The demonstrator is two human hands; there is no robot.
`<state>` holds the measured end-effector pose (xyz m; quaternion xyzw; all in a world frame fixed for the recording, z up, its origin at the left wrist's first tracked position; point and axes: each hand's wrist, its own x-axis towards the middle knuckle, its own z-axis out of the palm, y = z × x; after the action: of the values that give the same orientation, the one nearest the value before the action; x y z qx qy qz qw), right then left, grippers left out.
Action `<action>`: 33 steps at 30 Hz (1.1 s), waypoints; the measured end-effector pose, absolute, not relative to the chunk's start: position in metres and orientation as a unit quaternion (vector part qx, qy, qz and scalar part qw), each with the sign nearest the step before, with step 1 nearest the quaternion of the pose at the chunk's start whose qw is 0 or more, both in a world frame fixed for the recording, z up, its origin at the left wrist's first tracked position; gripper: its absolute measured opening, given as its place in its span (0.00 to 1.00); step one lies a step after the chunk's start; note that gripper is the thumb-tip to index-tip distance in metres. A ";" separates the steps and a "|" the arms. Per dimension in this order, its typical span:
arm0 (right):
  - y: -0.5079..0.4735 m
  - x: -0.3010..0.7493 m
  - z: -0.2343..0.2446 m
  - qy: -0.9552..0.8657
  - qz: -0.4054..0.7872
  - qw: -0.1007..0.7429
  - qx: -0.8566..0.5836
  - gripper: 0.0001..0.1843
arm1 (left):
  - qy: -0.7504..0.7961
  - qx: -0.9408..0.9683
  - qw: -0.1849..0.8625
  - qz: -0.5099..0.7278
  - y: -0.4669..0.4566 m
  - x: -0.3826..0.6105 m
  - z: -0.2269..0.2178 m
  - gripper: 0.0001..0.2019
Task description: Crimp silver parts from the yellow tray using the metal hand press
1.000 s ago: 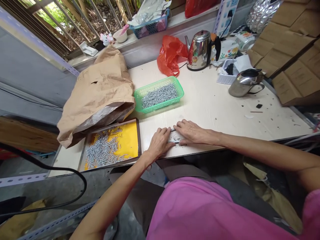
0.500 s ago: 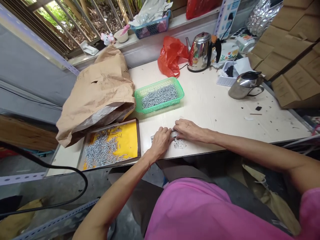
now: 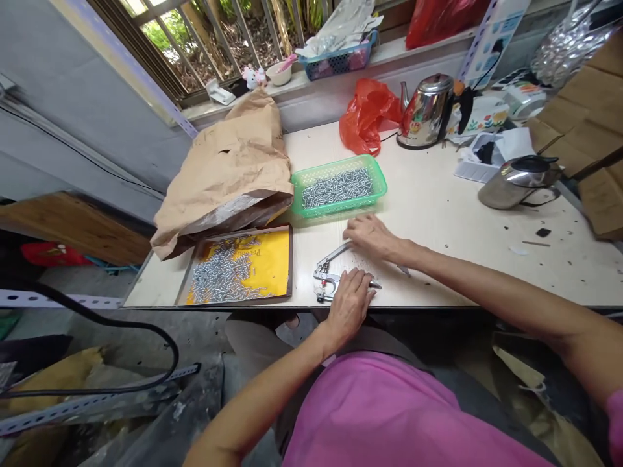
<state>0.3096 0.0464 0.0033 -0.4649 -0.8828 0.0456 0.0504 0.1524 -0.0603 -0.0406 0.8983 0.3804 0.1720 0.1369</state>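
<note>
A small metal hand tool (image 3: 327,269) with two hinged arms lies near the front edge of the pale table (image 3: 462,207). My left hand (image 3: 351,299) rests palm down on its lower arm, fingers flat and together. My right hand (image 3: 370,235) lies on the end of the raised upper arm, fingers curled over it. A green basket (image 3: 379,178) of small silver parts stands just behind. A brown-rimmed tray (image 3: 277,250) with a yellow sheet and a heap of the same silver parts sits to the left.
A crumpled brown paper sack (image 3: 228,168) lies at the back left. A red plastic bag (image 3: 365,117), a steel kettle (image 3: 428,110), a second metal pot (image 3: 518,181) and a white tray (image 3: 474,170) stand at the back right. Cardboard boxes (image 3: 588,123) lean at the far right.
The tool's two arms have come apart: my right hand moved back with the upper arm, my left hand slid toward the table edge. The head view shifted left.
</note>
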 end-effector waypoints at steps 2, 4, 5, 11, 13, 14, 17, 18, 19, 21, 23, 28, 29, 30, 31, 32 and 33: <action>0.034 0.283 0.008 -0.933 0.061 0.052 -0.351 0.07 | 0.380 0.899 0.141 0.169 -0.060 0.152 -0.044 0.18; 0.022 0.259 0.009 -0.964 0.074 0.047 -0.250 0.05 | 0.381 0.900 0.142 0.159 -0.064 0.150 -0.049 0.17; 0.017 0.249 0.007 -0.972 0.074 0.046 -0.219 0.06 | 0.378 0.901 0.142 0.158 -0.068 0.148 -0.051 0.16; 0.016 0.227 -0.012 -0.981 0.058 0.108 -0.151 0.10 | 0.292 0.922 0.122 0.224 -0.088 0.101 -0.030 0.11; 0.023 0.230 -0.010 -0.965 0.050 0.172 -0.190 0.08 | 0.389 0.887 0.057 0.242 -0.076 0.067 -0.016 0.10; 0.029 0.234 -0.006 -0.950 0.047 0.214 -0.221 0.07 | 0.461 0.855 0.016 0.236 -0.066 0.048 -0.010 0.10; 0.055 0.254 0.016 -0.888 0.022 0.315 -0.334 0.08 | 0.633 0.755 -0.076 0.151 -0.029 -0.007 0.003 0.11; 0.066 0.262 0.025 -0.868 0.000 0.326 -0.375 0.08 | 0.662 0.736 -0.084 0.113 -0.018 -0.022 0.005 0.11; 0.077 0.271 0.035 -0.846 -0.032 0.325 -0.422 0.09 | 0.680 0.725 -0.084 0.076 -0.008 -0.033 0.006 0.12; 0.090 0.285 0.052 -0.802 -0.096 0.293 -0.511 0.09 | 0.696 0.713 -0.080 0.017 0.006 -0.048 0.005 0.13; 0.090 0.295 0.062 -0.781 -0.122 0.250 -0.558 0.10 | 0.707 0.702 -0.083 -0.021 0.015 -0.056 0.002 0.14; 0.033 0.293 0.033 -0.849 0.049 0.189 -0.490 0.09 | 0.717 0.690 -0.073 -0.063 0.031 -0.060 0.001 0.14; 0.017 0.292 0.022 -0.860 0.090 0.176 -0.470 0.09 | 0.714 0.694 -0.064 -0.060 0.033 -0.058 0.004 0.14; 0.001 0.292 0.012 -0.868 0.123 0.160 -0.455 0.09 | 0.710 0.700 -0.052 -0.047 0.033 -0.054 0.008 0.13; -0.012 0.292 0.004 -0.871 0.146 0.142 -0.447 0.10 | 0.708 0.705 -0.033 -0.025 0.033 -0.048 0.013 0.11; -0.024 0.293 -0.002 -0.873 0.160 0.122 -0.445 0.10 | 0.709 0.705 -0.001 0.007 0.031 -0.039 0.018 0.10; -0.032 0.295 -0.006 -0.871 0.169 0.100 -0.450 0.10 | 0.711 0.700 0.046 0.045 0.027 -0.027 0.023 0.09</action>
<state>0.2953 -0.0323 -0.0064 -0.4497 -0.8713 0.1694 0.0998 -0.0275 0.0272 0.0225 0.7001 0.7111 0.0448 0.0465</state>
